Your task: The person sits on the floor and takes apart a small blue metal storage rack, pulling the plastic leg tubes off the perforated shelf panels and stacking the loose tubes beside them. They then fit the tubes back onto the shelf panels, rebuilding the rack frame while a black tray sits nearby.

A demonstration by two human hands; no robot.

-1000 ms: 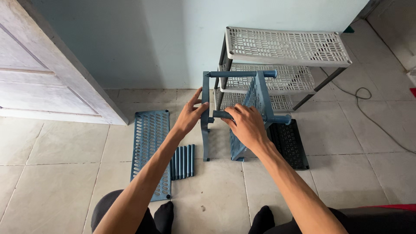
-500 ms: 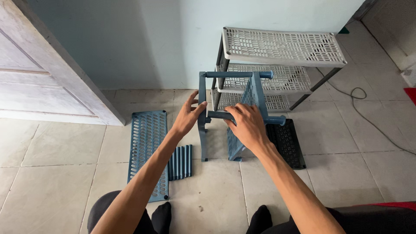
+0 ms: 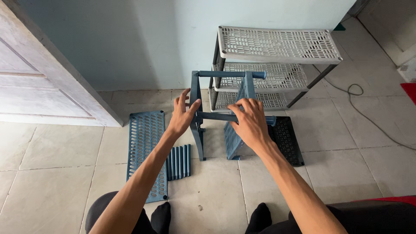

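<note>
Overhead view, person seated on a tiled floor, legs in dark socks at bottom edge. Going left to right:

Far left: a pale panelled door (image 3: 39,82). Left of centre on the floor lies a flat blue slotted shelf panel (image 3: 147,151), long axis running top to bottom of the frame, w/ a bundle of approx. 5 short blue tubes (image 3: 180,161) just beside its right edge, lying the same way.

Centre: the left hand (image 3: 184,113) has fingers spread wide, palm and thumb pressed against the upright corner post of a half-built blue rack frame (image 3: 216,117). The right hand (image 3: 249,121) is closed over the frame's lower horizontal tube, next to a second blue shelf panel (image 3: 236,130) standing on edge.

The frame sits mid-frame, resting on the floor. Its 2 horizontal tubes run left-right across the picture; its posts run vertically down toward the viewer.

Judgement: to seat the joint well, the left should brace the post square while the right pushes the tube straight along its own axis, no twisting.

Right: a black slotted panel (image 3: 288,141) on the floor, and behind it, upper right, a finished grey-white 3-tier rack (image 3: 277,47) against the wall. A cable (image 3: 368,112) trails at far right.
</note>
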